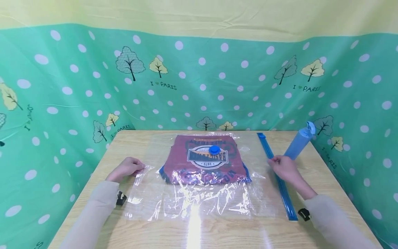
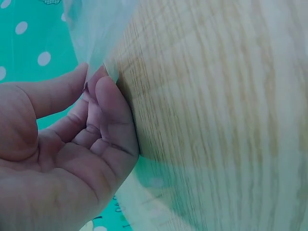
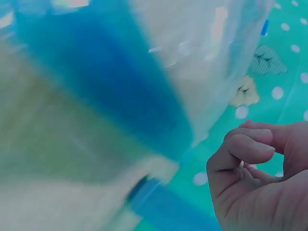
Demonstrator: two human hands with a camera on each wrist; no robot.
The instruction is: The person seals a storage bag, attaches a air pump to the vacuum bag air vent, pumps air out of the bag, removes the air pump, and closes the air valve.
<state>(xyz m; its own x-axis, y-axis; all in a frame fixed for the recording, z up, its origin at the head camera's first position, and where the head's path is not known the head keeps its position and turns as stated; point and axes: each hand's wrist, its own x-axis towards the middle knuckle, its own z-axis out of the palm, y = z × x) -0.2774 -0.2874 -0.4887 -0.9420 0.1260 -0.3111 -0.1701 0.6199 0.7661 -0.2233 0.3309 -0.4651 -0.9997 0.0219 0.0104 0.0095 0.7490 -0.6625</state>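
Curtain (image 1: 202, 97) with green, dotted and tree-printed cloth is hung around the table (image 1: 155, 235). Most of the table's middle is covered by a clear plastic bag (image 1: 149, 200), laid out from near the left edge toward the right. Its blue zip strip (image 1: 283, 190) is turned to the table's right edge, the strip's long axis run from the far edge toward the near one. Inside the bag, a dark red printed shirt (image 1: 205, 166) is seen, folded, nearer the far edge. By the far right corner a blue bottle (image 1: 297, 141) is placed, its lower part hidden behind the right hand (image 1: 286, 169). The strip's upper half is partly covered by that hand; its fingers are curled, but whether plastic is gripped cannot be told. The bag's left side is pinched between thumb and finger of the left hand (image 1: 125, 167). Over the shirt, a round blue cap (image 1: 214, 150) is set on the bag.
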